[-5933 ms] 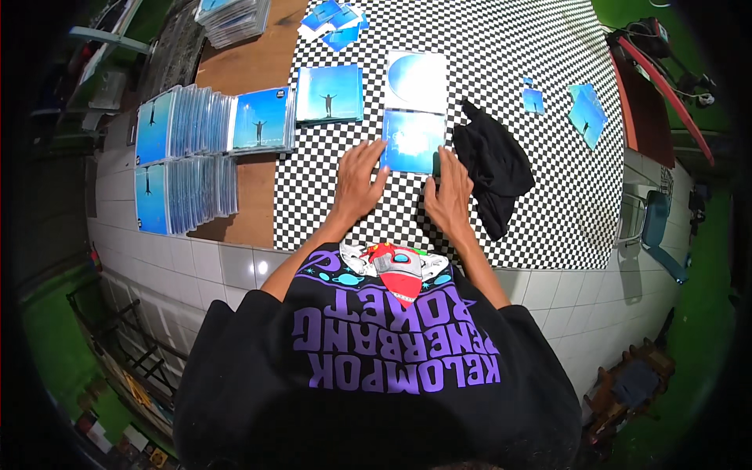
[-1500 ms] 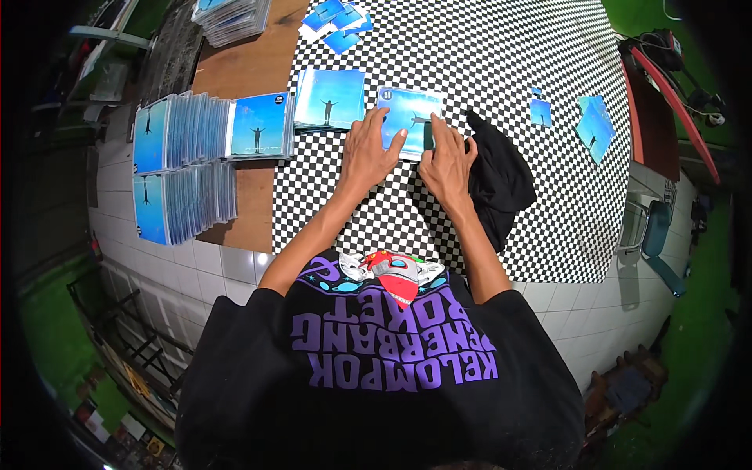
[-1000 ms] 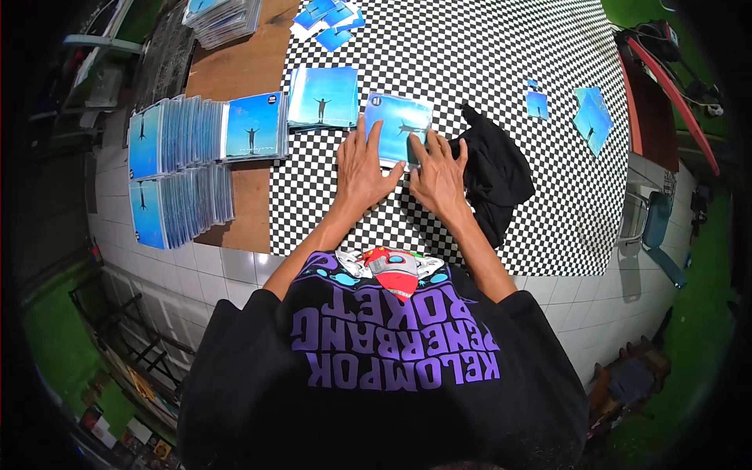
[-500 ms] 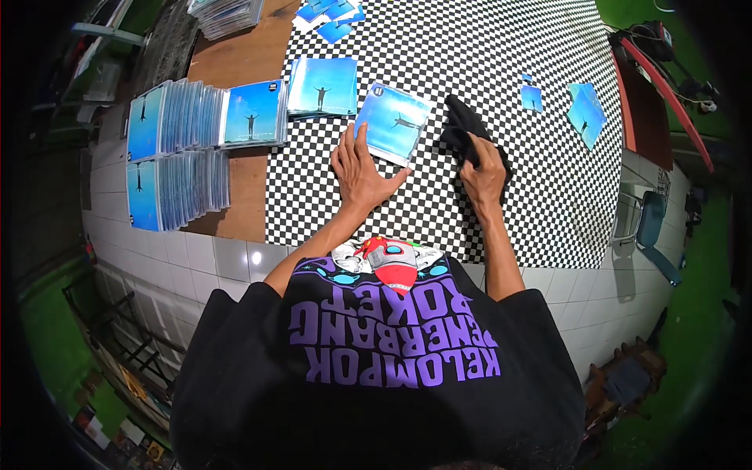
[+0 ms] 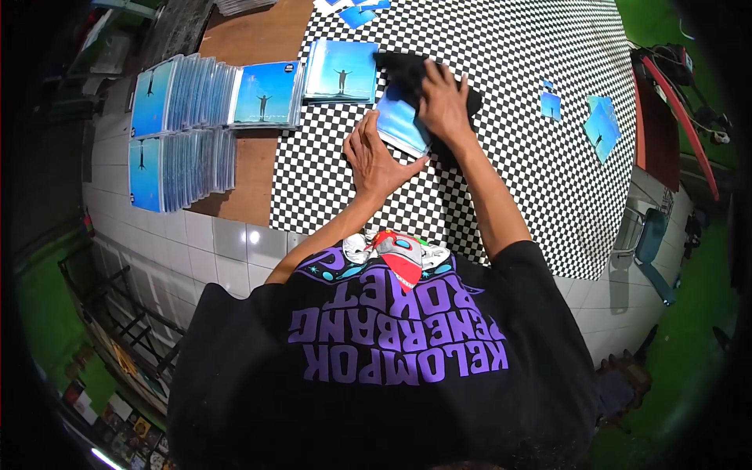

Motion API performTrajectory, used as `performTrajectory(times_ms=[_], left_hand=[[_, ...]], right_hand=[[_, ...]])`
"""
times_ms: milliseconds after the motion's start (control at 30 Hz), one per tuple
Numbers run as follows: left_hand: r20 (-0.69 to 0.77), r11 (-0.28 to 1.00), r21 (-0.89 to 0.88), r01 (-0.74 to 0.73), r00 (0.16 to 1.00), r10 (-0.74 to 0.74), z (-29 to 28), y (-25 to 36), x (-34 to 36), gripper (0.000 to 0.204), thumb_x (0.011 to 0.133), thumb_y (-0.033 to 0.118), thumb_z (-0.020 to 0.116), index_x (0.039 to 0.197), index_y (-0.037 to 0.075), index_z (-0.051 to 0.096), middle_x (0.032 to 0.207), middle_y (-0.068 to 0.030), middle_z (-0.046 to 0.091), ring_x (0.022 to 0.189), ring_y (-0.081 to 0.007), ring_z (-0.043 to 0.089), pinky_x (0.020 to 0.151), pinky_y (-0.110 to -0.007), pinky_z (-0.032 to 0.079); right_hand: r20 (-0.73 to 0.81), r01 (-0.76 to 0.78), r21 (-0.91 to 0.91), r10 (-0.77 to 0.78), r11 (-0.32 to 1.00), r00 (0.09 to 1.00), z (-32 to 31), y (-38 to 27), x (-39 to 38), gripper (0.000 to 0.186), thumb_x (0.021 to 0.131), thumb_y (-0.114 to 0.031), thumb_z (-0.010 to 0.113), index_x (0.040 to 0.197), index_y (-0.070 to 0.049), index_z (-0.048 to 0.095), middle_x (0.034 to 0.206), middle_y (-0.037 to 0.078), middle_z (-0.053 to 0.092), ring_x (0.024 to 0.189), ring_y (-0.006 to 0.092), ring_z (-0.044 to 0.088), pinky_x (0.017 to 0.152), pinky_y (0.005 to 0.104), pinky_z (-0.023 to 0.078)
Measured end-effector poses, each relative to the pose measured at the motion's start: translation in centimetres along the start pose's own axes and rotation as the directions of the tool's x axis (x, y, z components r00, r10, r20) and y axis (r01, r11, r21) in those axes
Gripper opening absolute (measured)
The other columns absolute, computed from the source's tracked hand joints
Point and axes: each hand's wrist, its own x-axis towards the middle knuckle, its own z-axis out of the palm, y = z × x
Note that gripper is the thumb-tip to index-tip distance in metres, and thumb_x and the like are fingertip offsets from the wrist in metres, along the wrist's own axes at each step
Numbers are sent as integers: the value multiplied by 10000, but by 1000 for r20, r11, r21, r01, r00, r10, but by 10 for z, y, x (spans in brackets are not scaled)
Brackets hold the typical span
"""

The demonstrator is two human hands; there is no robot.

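A CD case [image 5: 405, 129] with a blue cover lies tilted on the checkered tabletop in front of me. My left hand [image 5: 374, 160] steadies it, fingers at its left edge and thumb along its near edge. With fingers spread over a black cloth [image 5: 462, 149], my right hand [image 5: 445, 102] presses the cloth onto the case. Cloth and hand hide the case's far and right portions. Just beyond my left hand sits a short stack of similar CD cases [image 5: 341, 70], showing a small figure with raised arms against blue.
At the left, long rows of CD cases [image 5: 196, 98] stand packed on a brown board [image 5: 251, 168], beside another stack [image 5: 266, 98]. Loose blue printed cards [image 5: 550, 106] and larger ones [image 5: 601, 129] lie at the right. More cards [image 5: 356, 16] are at the far edge.
My right hand has moved left and away from me, bringing the black cloth from beside the CD case onto it. My left hand still holds the case. The whole view has shifted slightly.
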Motion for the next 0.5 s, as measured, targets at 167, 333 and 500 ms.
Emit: performTrajectory(times_ms=[167,333,500], left_hand=[[18,1000,-11,-9,1000,9,1,-3,-2,1318,536,517,918,1528,39,193,1467,-199,377,1376,-341,323,1169,-520,165],[57,1000,26,7,998,-8,2,-1,-3,1303,549,520,914,1526,38,199,1469,-183,379,1378,-338,319,1172,-521,158],[21,999,-10,-39,999,40,3,4,3,1253,576,501,899,1515,47,205,1480,-180,366,1392,-336,309,1170,-536,152]], right_hand=[[-136,-8,56,16,998,991,20,-11,-20,475,854,-124,616,1327,-79,593,1562,174,408,1414,357,401,1172,587,264],[49,-46,225,36,973,998,-4,-16,-32,551,849,-70,582,1400,-89,563,1477,208,492,1356,361,462,1142,539,331],[-365,-120,524,350,843,863,14,6,-20,537,833,-15,548,1363,-71,608,1351,217,603,1214,378,583,1089,436,421]])
